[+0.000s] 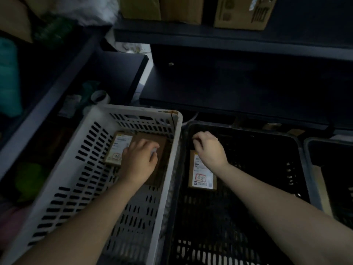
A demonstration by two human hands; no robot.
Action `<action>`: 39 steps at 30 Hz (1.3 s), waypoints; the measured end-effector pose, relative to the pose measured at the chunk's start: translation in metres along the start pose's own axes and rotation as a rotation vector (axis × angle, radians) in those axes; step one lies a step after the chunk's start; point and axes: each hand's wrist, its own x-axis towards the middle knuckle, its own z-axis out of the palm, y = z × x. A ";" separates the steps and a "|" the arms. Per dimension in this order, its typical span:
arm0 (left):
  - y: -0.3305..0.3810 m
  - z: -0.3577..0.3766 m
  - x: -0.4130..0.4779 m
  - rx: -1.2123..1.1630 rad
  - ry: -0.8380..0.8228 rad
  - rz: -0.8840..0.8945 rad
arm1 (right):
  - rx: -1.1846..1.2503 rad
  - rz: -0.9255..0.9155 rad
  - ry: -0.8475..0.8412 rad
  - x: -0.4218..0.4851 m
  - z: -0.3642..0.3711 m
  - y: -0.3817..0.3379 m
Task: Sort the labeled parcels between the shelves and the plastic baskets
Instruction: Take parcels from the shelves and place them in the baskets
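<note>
Hand status: left hand (140, 159) on brown parcel (162, 145) in white basket (133, 109), blurred, can't tell grip. Right hand (208, 150) loosely curled, empty; labeled parcel (203, 175) under its wrist in black basket (238, 129).

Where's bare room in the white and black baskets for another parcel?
White basket: the near half, between the left hand and the near rim. Black basket: everything right of its labeled parcel. Crowded: the white basket's far end, two parcels.
</note>
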 end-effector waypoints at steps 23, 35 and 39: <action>-0.150 0.040 0.016 -0.188 -0.373 -0.316 | 0.163 0.492 -0.568 0.072 0.157 -0.105; -0.176 0.103 0.050 -0.679 -0.456 -0.476 | 0.131 0.736 -0.315 0.077 0.203 -0.104; -0.174 0.104 0.046 -0.725 -0.552 -0.482 | 0.010 0.700 -0.327 0.073 0.209 -0.108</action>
